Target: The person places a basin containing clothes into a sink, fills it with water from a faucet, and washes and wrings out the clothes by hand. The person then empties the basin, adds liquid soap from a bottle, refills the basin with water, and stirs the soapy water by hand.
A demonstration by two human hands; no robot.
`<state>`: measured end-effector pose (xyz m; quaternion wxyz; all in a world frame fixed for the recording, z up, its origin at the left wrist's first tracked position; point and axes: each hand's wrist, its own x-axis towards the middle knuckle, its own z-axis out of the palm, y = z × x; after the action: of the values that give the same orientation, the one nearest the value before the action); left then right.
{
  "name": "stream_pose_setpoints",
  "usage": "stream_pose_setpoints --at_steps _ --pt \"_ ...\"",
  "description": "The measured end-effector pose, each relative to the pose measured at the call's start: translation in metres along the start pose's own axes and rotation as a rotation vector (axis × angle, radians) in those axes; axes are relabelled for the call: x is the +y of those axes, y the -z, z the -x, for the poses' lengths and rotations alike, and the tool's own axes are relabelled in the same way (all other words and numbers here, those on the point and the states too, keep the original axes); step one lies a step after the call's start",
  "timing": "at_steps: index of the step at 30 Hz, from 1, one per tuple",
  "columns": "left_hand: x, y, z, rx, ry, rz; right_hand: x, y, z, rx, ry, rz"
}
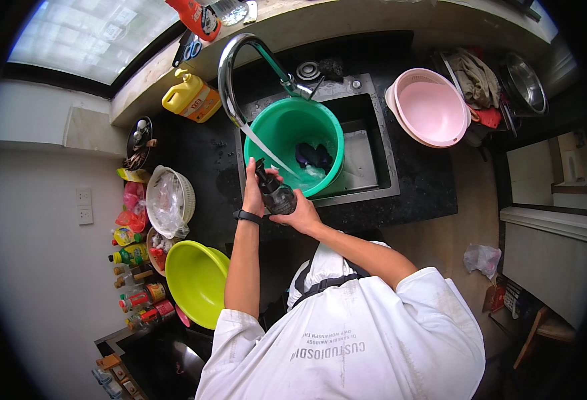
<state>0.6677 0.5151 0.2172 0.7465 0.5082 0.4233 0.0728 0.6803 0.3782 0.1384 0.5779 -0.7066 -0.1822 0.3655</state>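
Observation:
Both my hands hold a dark see-through pump bottle with a black pump head, tilted at the near rim of a green plastic bucket. My left hand is at its pump end, with fingers partly hidden behind it. Around the bottle's lower end my right hand is closed. The bucket stands in a steel sink. From a curved chrome faucet a stream of water runs into it. Dark purple cloth lies in the foamy water inside.
Left of the sink are a yellow detergent jug, a white basket with plastic bags, and a lime-green basin. Several sauce bottles line the wall. Pink basins and a steel bowl stand on the right.

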Motion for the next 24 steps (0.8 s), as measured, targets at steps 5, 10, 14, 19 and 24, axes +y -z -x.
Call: stream_pose_setpoints --at_steps 5,10,14,19,24 --pt "-0.01 0.008 -0.007 -0.042 -0.024 0.008 -0.003 0.0 0.002 -0.021 -0.044 0.005" --pt "-0.012 0.006 -0.012 -0.054 -0.03 -0.012 -0.001 0.0 0.004 0.002 -0.047 -0.064" --pt "-0.013 0.004 -0.014 -0.088 -0.026 0.012 0.005 -0.001 0.002 0.021 -0.056 -0.078" --pt "-0.017 0.008 -0.021 -0.114 -0.045 -0.013 0.003 -0.001 0.003 0.028 -0.083 -0.056" --pt "-0.009 0.001 -0.025 -0.088 -0.041 -0.084 0.008 -0.003 -0.002 0.011 -0.134 -0.086"
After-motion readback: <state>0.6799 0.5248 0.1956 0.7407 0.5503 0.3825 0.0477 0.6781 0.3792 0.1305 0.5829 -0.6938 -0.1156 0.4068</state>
